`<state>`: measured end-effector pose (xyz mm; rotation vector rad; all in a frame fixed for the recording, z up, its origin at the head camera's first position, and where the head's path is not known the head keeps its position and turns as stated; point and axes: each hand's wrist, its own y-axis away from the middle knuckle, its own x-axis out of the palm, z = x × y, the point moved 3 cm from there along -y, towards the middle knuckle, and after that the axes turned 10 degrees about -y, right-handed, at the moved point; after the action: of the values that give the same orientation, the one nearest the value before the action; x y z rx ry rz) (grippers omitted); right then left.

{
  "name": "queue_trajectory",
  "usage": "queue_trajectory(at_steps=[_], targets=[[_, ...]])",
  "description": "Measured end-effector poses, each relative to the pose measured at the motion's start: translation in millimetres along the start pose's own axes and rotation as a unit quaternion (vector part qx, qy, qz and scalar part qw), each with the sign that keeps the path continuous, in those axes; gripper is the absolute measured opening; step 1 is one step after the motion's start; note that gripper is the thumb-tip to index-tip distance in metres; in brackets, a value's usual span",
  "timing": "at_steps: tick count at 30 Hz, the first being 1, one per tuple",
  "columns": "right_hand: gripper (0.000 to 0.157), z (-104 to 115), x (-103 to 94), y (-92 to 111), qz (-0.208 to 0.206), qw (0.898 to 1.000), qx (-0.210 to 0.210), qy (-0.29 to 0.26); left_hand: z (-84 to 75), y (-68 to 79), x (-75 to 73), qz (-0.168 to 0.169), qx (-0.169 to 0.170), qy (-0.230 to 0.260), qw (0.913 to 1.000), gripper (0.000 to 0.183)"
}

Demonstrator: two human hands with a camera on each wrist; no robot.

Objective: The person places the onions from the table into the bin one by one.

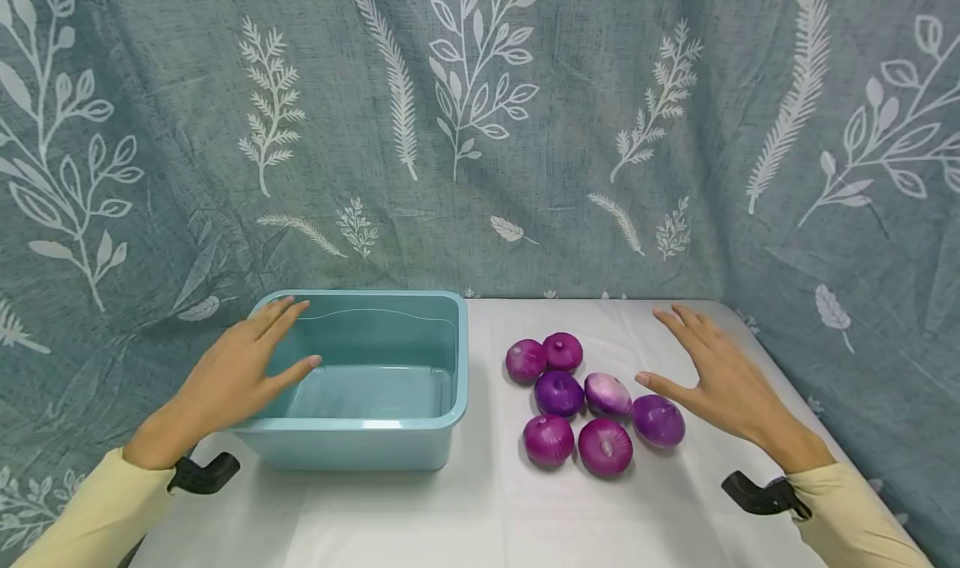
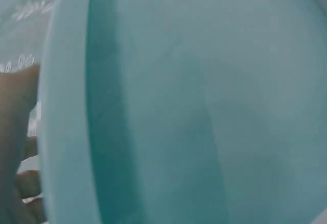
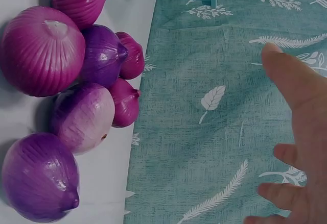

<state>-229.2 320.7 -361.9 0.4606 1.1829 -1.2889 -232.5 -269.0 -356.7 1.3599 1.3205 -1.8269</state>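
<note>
Several purple-red onions [image 1: 605,447] lie loosely grouped on the white cloth, right of the middle. My right hand [image 1: 723,376] is held to their right with fingers extended and thumb apart, nearest a purple onion [image 1: 658,421]; nothing is in it. At the left stands a light-blue rectangular plastic bin [image 1: 352,425], its inside bare. My left hand [image 1: 232,376] is at the bin's left side, fingers stretched out and thumb spread toward the inside. In the left wrist view the bin's rim [image 2: 69,112] lies beside the fingers; whether they touch it I cannot tell.
A white cloth [image 1: 480,518] covers the table. Behind and on both sides hangs a grey-green curtain [image 1: 525,243] with white leaf prints, meeting the table's back edge. Each wrist carries a small black camera mount [image 1: 761,495].
</note>
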Motion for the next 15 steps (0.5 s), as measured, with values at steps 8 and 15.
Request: queue_trajectory(at_steps=[8,15], targets=[[0.082,-0.7,4.2,4.9,-0.001,1.0,-0.02,-0.01,29.8,8.5,-7.1,-0.041,-0.065,0.137,0.9875,0.044],[0.077,-4.8,7.2,8.9,0.007,0.999,-0.03,-0.026,60.7,22.0,-3.3,0.016,-0.141,0.231,0.9627,0.047]])
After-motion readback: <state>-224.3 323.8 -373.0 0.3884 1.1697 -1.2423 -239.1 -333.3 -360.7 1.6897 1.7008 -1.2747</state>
